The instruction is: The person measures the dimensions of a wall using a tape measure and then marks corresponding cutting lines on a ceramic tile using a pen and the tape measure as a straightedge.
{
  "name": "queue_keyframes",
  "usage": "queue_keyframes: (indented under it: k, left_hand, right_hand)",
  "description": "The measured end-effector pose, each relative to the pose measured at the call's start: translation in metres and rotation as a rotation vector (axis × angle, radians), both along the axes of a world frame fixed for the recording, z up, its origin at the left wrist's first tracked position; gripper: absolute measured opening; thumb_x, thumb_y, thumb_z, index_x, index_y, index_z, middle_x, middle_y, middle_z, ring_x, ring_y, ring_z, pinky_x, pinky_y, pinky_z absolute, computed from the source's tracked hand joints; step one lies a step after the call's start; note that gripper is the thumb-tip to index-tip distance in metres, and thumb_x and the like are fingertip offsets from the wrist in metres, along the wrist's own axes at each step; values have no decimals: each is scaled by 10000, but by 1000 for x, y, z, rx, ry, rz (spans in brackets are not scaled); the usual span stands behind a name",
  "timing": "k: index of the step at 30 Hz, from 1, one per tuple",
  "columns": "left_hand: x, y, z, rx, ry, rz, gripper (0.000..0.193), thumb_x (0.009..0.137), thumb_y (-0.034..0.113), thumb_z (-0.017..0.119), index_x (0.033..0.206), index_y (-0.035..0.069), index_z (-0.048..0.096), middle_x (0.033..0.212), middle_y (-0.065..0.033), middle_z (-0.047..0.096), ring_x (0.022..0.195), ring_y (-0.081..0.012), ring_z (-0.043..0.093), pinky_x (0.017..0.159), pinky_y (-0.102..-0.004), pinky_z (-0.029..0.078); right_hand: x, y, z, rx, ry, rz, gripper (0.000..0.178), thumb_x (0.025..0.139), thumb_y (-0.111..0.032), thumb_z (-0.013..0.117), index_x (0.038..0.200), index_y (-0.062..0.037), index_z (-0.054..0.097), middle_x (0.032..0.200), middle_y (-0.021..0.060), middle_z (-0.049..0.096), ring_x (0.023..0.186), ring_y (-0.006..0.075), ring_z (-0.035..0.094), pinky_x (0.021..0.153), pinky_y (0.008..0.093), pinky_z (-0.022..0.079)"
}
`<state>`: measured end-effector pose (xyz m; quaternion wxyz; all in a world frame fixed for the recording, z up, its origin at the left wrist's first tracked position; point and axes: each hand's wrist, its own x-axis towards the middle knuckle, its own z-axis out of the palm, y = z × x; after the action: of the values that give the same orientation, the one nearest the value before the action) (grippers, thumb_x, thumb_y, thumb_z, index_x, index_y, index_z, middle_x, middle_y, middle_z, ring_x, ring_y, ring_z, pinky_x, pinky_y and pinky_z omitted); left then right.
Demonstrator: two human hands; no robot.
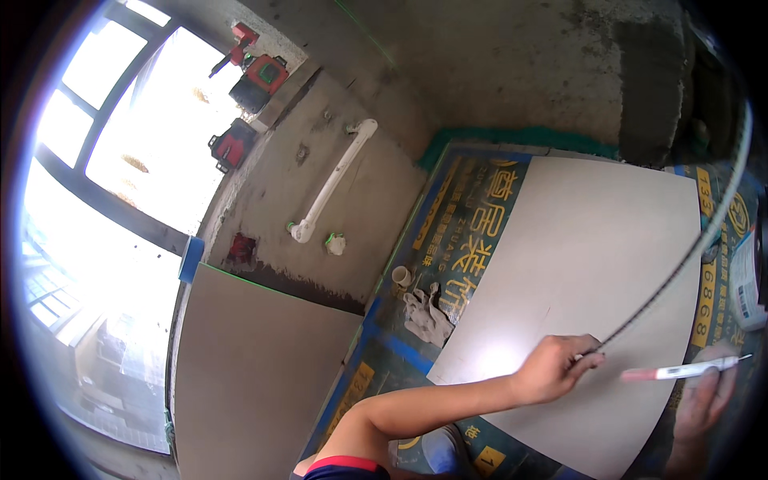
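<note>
From the head view I see my left hand (556,366) reaching out over the large pale grey floor tile (584,264), the fingers pinched narrow on the end of a thin dark straightedge (680,264) that runs up and to the right across the tile toward the far right rim of the picture. The tile lies flat on blue protective floor sheeting (472,216) with yellow print, and my forearm crosses its near left corner. My right hand (704,396) sits at the lower right, just past the tile's right edge, closed around a white marker pen with a pinkish end (680,371); the pen lies almost level, its pink end pointing left toward the left hand's fingertips, close to them but apart. Off the tile's left edge, on the sheeting, a crumpled pale rag (424,314) lies beside a small white pipe stub (401,276). On the rough grey wall to the left, a white plastic pipe (336,180) runs slantwise, and below it a second large tile (256,376) leans or stands against the wall. Red laser level tools (260,80) sit on the window ledge above, next to the bright window (120,136).
</note>
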<state>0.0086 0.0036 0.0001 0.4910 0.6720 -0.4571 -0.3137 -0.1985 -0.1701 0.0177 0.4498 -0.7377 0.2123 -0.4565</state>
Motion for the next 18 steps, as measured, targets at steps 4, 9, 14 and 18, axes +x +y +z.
queue_keyframes:
  k: [4,9,14,18]
  left_hand:
    - [41,9,-1,-102,-79,168,117,933,95,636,949,-15,672,789,-99,675,666,-127,601,631,-285,495]
    - [115,20,26,-90,-291,405,103,932,93,642,963,7,690,786,-18,651,618,-60,543,550,-217,438]
    - [202,14,125,-305,-516,766,126,950,133,622,1005,22,645,700,3,593,506,-34,454,457,-193,357]
    - [251,17,202,-209,-691,864,148,956,144,608,996,13,664,672,4,558,511,-49,469,456,-204,346]
  right_hand:
    - [-26,-13,-12,148,300,114,217,938,-194,462,914,20,491,718,9,375,577,110,340,530,268,298]
    - [-11,-2,-33,377,420,161,167,910,-158,545,887,0,495,746,22,446,650,82,396,590,257,354]
    - [-5,0,-57,438,436,234,155,878,-126,604,848,-8,509,712,19,471,638,89,426,580,257,365]
    - [-8,-1,-75,490,401,248,144,870,-108,613,839,-7,515,692,22,482,627,93,441,580,257,376]
